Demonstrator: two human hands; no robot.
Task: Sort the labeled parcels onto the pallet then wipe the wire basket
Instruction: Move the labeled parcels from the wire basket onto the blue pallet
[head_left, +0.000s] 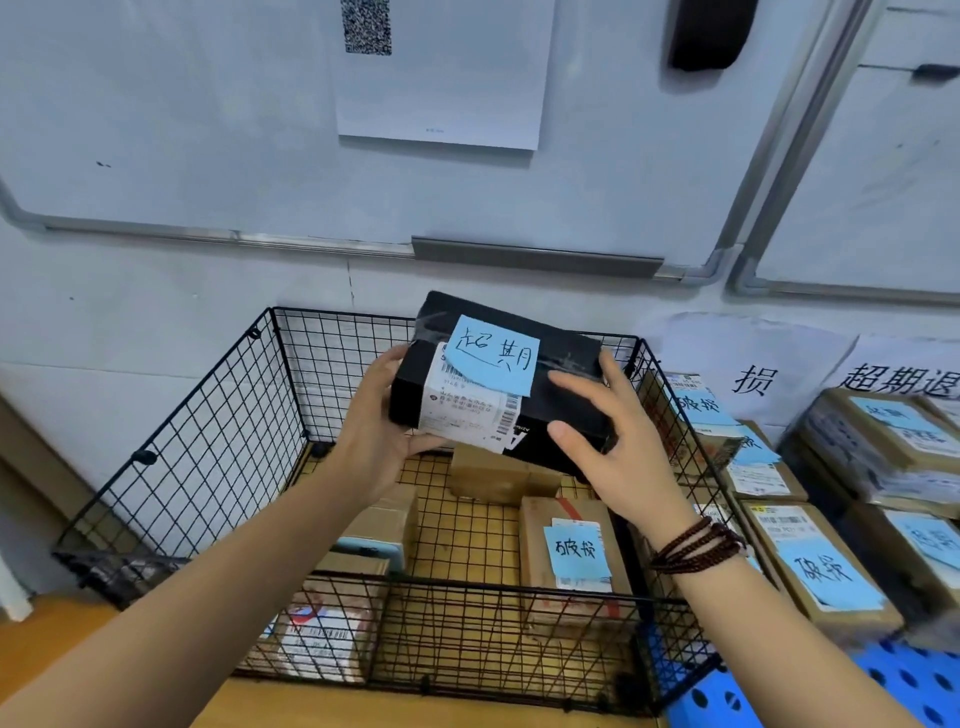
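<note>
I record a parcel-handling room: a whiteboard (208, 130) on the wall, printed signs (753, 379) above labelled cardboard parcels (821, 566) stacked on a blue pallet (909, 680), further parcels (571, 551) in a wire basket (208, 441).

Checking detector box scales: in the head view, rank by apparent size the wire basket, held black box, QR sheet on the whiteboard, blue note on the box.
1. wire basket
2-3. black box and QR sheet: look alike; the box is nearer and the sheet is cut off at the top, so unranked
4. blue note

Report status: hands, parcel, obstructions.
Left hand and right hand grip black parcel by its ends, above wire basket. Blue note reads 超期. Brown parcels left in basket. No obstruction seen.
</note>
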